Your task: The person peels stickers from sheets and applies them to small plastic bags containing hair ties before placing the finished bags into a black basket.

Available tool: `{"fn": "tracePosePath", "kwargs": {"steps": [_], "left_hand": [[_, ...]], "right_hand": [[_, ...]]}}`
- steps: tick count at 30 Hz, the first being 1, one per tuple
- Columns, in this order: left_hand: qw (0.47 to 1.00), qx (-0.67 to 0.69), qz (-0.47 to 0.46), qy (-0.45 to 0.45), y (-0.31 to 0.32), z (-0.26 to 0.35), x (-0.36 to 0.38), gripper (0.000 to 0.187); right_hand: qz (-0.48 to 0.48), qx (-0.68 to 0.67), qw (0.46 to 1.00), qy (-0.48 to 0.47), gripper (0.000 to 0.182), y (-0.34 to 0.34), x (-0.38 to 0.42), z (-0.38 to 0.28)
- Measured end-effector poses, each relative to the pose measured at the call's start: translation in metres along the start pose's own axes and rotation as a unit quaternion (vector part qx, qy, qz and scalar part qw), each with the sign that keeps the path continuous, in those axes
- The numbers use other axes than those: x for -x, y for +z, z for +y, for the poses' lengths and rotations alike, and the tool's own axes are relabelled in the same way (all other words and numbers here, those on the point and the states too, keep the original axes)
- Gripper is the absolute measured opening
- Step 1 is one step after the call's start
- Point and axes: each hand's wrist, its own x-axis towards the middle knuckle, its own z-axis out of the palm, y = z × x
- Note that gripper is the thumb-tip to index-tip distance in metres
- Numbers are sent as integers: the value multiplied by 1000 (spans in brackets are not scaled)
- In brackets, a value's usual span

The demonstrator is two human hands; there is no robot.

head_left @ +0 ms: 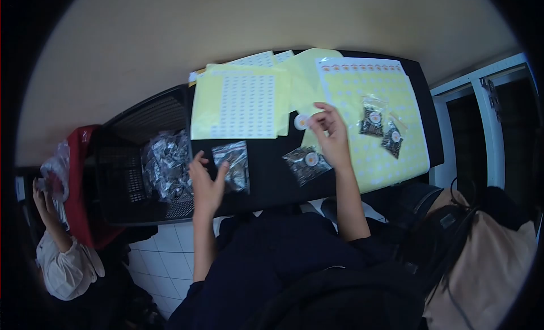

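My right hand is raised over the black table, thumb and finger pinched on a round white sticker with a small orange mark. Just below it lies a clear zip bag of dark contents that bears a similar round sticker. My left hand has its fingers apart, its thumb resting at the edge of an unlabelled bag. Two more stickered bags, one upper and one lower, lie on a large yellow sticker sheet at the right.
A black plastic basket holding many bags stands at the left. Yellow label sheets overlap at the back of the table. A red container and another person's hand are at far left. A beige-and-black item is at lower right.
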Motion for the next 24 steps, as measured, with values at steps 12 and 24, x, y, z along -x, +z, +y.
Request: {"fn": "tracePosePath", "kwargs": {"steps": [12, 24], "left_hand": [[978, 16, -16, 208, 0, -35, 28, 68], [975, 22, -37, 219, -1, -37, 26, 61]], "right_hand": [[-259, 104, 958, 69, 30, 113, 49, -5], [-270, 154, 947, 85, 22, 119, 53, -5]]}}
